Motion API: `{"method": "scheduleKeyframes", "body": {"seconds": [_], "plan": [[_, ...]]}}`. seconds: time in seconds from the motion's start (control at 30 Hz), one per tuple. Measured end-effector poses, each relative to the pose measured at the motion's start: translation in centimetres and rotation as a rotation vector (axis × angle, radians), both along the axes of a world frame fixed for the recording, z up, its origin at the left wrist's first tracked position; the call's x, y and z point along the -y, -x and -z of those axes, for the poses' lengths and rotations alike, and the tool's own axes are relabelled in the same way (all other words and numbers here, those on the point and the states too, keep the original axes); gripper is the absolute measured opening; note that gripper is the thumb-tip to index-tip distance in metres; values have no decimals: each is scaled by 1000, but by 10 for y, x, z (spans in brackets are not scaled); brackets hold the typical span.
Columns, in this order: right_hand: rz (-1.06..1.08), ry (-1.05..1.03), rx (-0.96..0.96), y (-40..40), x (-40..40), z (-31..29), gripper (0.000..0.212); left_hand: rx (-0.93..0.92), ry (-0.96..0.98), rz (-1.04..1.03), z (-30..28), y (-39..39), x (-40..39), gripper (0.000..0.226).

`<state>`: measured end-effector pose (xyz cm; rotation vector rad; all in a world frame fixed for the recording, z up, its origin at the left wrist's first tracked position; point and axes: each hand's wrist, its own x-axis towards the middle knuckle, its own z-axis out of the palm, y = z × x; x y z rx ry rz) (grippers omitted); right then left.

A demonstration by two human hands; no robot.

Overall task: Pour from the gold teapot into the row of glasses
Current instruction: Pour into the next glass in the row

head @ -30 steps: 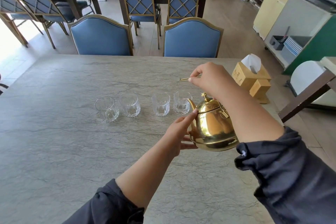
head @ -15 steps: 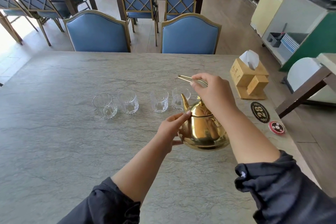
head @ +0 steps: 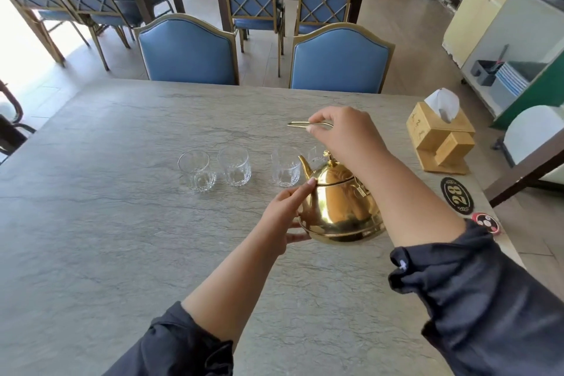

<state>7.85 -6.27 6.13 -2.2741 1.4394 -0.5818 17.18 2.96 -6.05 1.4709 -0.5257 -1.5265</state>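
Over the last second I carried the gold teapot (head: 338,208) leftward along the row of glasses (head: 241,169). A second ago its spout sat at the rightmost glass (head: 316,154); now the spout tip (head: 302,159) stood between that glass and the third glass (head: 286,166), and the pot body partly hid the rightmost one.

My right hand (head: 348,134) was closed around the bail handle (head: 300,124), carrying the pot above the counter (head: 106,223). My left hand (head: 283,214) was held narrow against the pot's left flank, index fingertip (head: 311,182) at the lid seam, thumb under the lower body. It steadied and did not grip.

The pot looked close to upright, spout only slightly forward. I saw no stream. I could not tell whether any glass held liquid; all four looked clear, the glare too strong to judge.

Judgement: this was a reposition between pours, or the approach to a first one. Next step would be to tip forward over the third glass, left hand guarding the lid.

Risk: the spout passed close to the rims; a nudge could topple a glass.

The tissue box (head: 439,134) and table-number disc (head: 457,195) lay well apart to the right.
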Motion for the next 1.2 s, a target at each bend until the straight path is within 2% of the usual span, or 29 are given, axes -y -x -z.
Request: {"method": "scheduleKeyframes", "body": {"seconds": [0.37,1.03,1.2], "plan": [[-30,-55,-153,-28,10,-8,25,-42,-41,-14,3,-8,0,36],[-51,-73,-203,-34,12,-13,22,-45,-41,-7,6,-8,0,57],[-58,-71,-211,-35,11,-14,23,-47,-33,-15,6,-7,0,51]]}}
